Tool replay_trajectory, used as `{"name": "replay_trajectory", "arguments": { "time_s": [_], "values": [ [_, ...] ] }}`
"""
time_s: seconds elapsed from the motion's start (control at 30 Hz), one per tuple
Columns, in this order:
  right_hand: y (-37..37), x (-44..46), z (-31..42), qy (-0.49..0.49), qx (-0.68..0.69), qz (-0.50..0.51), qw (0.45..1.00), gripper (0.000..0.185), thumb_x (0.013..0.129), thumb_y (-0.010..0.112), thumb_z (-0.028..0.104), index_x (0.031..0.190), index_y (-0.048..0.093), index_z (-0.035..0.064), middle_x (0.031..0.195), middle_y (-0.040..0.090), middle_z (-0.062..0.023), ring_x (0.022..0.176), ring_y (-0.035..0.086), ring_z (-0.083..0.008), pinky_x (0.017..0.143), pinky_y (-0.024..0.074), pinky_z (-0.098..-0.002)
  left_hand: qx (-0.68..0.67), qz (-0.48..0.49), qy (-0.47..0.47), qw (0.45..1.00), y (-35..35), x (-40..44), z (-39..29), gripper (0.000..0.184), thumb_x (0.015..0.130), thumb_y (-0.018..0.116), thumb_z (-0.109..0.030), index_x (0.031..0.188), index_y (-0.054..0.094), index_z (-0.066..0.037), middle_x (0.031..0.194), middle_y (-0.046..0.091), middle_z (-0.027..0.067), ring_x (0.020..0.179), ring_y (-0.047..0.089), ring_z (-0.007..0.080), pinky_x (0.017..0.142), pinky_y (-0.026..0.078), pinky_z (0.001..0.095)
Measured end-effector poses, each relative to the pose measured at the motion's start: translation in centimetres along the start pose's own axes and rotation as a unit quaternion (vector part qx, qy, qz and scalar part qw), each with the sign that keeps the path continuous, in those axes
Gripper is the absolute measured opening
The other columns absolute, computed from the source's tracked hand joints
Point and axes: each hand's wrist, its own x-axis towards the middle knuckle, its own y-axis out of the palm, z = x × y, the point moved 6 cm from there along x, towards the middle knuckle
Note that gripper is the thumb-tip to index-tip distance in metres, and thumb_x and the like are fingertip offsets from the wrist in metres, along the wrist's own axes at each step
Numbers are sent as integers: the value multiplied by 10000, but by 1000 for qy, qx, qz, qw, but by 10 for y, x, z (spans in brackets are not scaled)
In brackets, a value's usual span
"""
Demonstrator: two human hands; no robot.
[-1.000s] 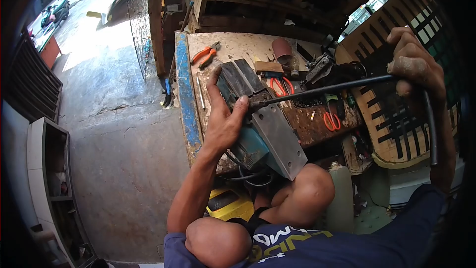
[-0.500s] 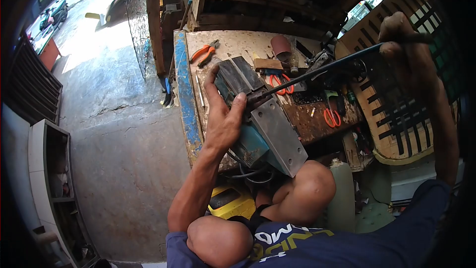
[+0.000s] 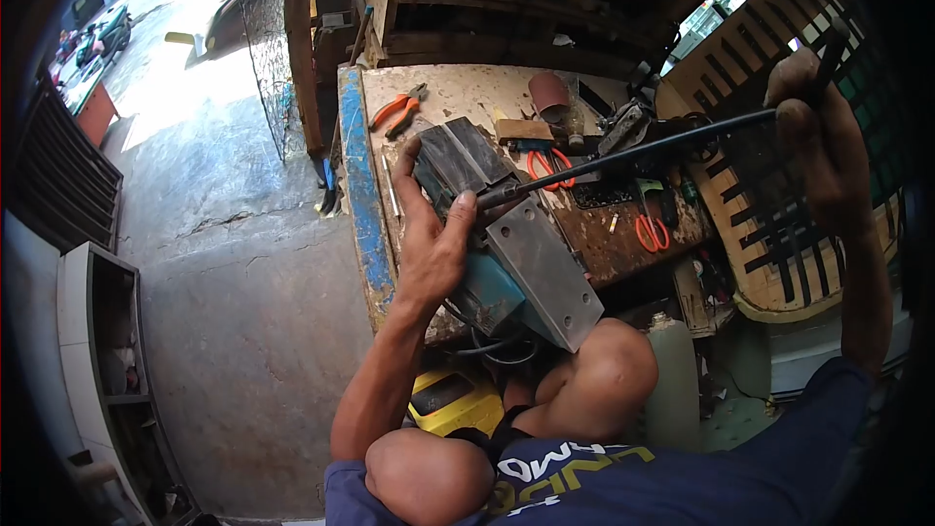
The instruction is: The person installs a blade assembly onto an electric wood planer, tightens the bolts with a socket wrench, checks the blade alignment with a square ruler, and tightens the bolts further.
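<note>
A teal electric planer lies upturned at the bench's front edge by my knees, its flat metal sole facing up. My left hand wraps around its body near the middle, thumb beside the cutter gap. Into that gap reaches the socket end of a long dark wrench, a thin rod with a bent handle. Out to the right, my right hand is closed on the handle end. Whether the socket sits on a bolt cannot be made out.
On the worn workbench lie orange-handled pliers, red-handled scissors, a wooden block and a reddish cylinder. A slatted wooden chair stands at right. Below is a yellow case.
My right hand has moved down and slightly right, lowering the wrench's far end and turning its handle upward. My left hand stays around the planer.
</note>
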Motion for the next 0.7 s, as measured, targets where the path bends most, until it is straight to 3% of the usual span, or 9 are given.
{"name": "replay_trajectory", "arguments": {
  "time_s": [0.17, 0.23, 0.27, 0.37, 0.47, 0.53, 0.6, 0.67, 0.7],
  "values": [
    [3, 6, 12, -72, -39, 40, 996, 208, 1070, 516, 246, 1062, 531, 39, 926, 423, -32, 826, 422, -117, 708, 367, -307, 51, -5, 27, 998, -4, 2, 7, 764, 1018, 549, -89, 1603, 57, -113, 1508, 343, 279, 1342, 482, 320, 1109, 445, 400],
    [6, 7, 16, -101, -30, 35, 994, 205, 1062, 531, 238, 1056, 547, 33, 920, 430, -34, 806, 428, -125, 702, 371, -310, 87, -4, 47, 995, -2, 3, 3, 762, 1020, 546, -94, 1603, 57, -112, 1506, 350, 283, 1338, 486, 322, 1121, 433, 404],
    [6, 9, 17, -110, -27, 32, 993, 204, 1059, 536, 235, 1054, 553, 32, 918, 432, -35, 799, 430, -128, 699, 372, -311, 84, -3, 38, 996, -1, 3, 1, 757, 1013, 541, -76, 1597, 60, -64, 1529, 308, 262, 1349, 465, 303, 1132, 404, 387],
    [3, 20, 20, -123, -3, 48, 991, 134, 1004, 592, 111, 1065, 564, -5, 934, 544, -59, 797, 513, -142, 696, 432, -318, 85, -4, 27, 996, -2, 3, 1, 755, 1005, 540, -64, 1590, 65, -10, 1560, 259, 244, 1373, 429, 289, 1152, 362, 371],
    [5, 40, 28, -236, -26, 79, 968, 242, 992, 624, 272, 1031, 602, 34, 853, 546, -75, 832, 557, -205, 759, 461, -355, 90, -6, 27, 996, -3, 3, 5, 755, 1003, 546, -75, 1587, 74, -2, 1572, 244, 247, 1398, 401, 298, 1165, 343, 374],
    [12, 50, 53, -402, -258, 52, 877, 257, 895, 690, 233, 1038, 606, 37, 919, 642, -124, 1010, 647, -303, 966, 514, -456, 90, -9, 28, 995, -5, 4, 6, 754, 1002, 549, -79, 1586, 80, 1, 1577, 236, 248, 1410, 388, 303, 1171, 334, 376],
    [7, 56, 35, -400, -263, 65, 876, 251, 839, 713, 151, 1033, 606, 34, 1016, 680, -153, 1155, 643, -352, 1121, 438, -543, 131, -13, 34, 991, -6, 4, 6, 747, 1000, 548, -82, 1584, 91, 5, 1580, 236, 250, 1424, 370, 313, 1191, 300, 378],
    [8, 65, 24, -378, -206, 94, 898, 229, 842, 712, 105, 1036, 608, 40, 991, 677, -137, 1159, 646, -339, 1124, 433, -549, 135, -19, 35, 990, -7, 3, 5, 744, 1000, 549, -86, 1583, 97, 5, 1579, 240, 252, 1434, 356, 317, 1202, 278, 381],
    [11, 68, 17, -393, -195, 76, 896, 165, 930, 676, 172, 992, 584, 50, 888, 604, -89, 997, 645, -268, 968, 509, -468, 138, -21, 35, 990, -7, 3, 4, 742, 1000, 550, -88, 1583, 100, 5, 1578, 242, 253, 1439, 348, 319, 1207, 267, 382]
  ]
}}
